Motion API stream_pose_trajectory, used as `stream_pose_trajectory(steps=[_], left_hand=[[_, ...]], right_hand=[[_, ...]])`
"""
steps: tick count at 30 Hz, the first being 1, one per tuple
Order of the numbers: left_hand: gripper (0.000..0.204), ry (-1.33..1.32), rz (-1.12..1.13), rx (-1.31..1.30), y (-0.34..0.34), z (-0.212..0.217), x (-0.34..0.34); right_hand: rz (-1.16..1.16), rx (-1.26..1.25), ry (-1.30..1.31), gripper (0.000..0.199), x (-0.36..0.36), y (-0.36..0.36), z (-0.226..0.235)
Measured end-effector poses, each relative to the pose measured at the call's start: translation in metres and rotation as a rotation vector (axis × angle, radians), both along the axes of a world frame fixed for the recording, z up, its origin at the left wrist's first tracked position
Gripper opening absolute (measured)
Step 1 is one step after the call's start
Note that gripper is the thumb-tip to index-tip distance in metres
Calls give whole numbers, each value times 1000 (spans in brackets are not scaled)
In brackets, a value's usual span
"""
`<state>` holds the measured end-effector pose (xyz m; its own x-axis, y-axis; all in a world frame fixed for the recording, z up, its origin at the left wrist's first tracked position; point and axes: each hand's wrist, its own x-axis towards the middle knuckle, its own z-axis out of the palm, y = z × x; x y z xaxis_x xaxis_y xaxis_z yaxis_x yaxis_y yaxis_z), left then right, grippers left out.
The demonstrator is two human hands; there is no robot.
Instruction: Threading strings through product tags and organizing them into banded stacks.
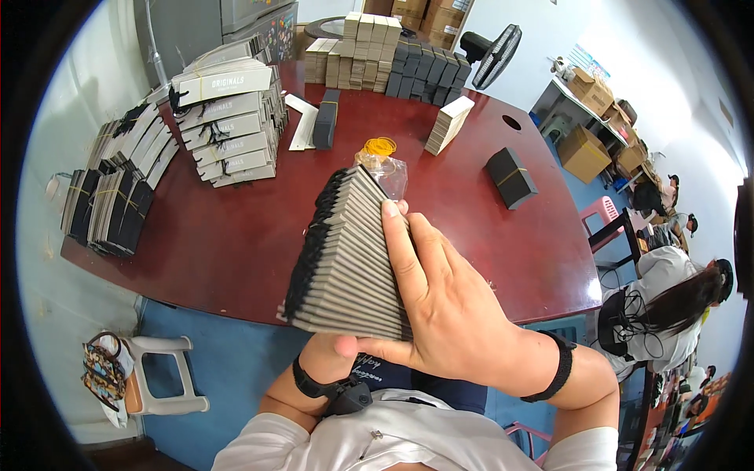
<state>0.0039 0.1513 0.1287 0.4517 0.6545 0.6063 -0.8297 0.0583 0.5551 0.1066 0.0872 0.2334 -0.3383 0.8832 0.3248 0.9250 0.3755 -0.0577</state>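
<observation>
In front of my chest is a thick stack of grey cardboard tags (pixel 357 259), tilted upward, with a fringe of black strings along its left edge. My right hand (pixel 448 306) grips its right side, the fingers reaching along the edge toward the far end and the thumb at the near end. My left hand (pixel 334 352) is under the near end of the stack; its fingers are mostly hidden by the tags. Just beyond the stack, a clear plastic bag (pixel 397 177) with yellow rubber bands (pixel 380 147) lies on the dark red table (pixel 228 251).
Tall piles of white tags (pixel 236 125) and banded dark bundles (pixel 118 212) stand at the left. Grey and black stacks (pixel 369 55) line the back. A pale block (pixel 449 125) and a black bundle (pixel 512 178) stand at the right. Another person (pixel 664 302) sits at far right.
</observation>
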Motion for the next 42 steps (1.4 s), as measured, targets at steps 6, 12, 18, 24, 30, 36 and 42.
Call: stream_pose_trajectory(steps=[6,12,18,24,30,36,42], left_hand=[[103,168,2,-258,15,3,-7],[99,265,-41,-289,38,1,-20],[111,101,116,-337,63,-9,-38],[129,-208,-46,-456,72,-17,-44],[130,-245,-65,-468,77,-26,-47],[134,-248,-201,-369,92,-30,-52],[132,-193,-126,-400,89,-28,-52]], right_hand=[[-27,-38,-62,116,8,20,-16],[46,-178,-18,112,19,44,-4],[-98,-78,194,42,78,102,18],[-377,-242,180,20,190,195,-27],[-257,-312,302,20,177,263,-98],[-226,-252,262,16,167,290,-127],[-70,-128,250,9,165,295,-139]])
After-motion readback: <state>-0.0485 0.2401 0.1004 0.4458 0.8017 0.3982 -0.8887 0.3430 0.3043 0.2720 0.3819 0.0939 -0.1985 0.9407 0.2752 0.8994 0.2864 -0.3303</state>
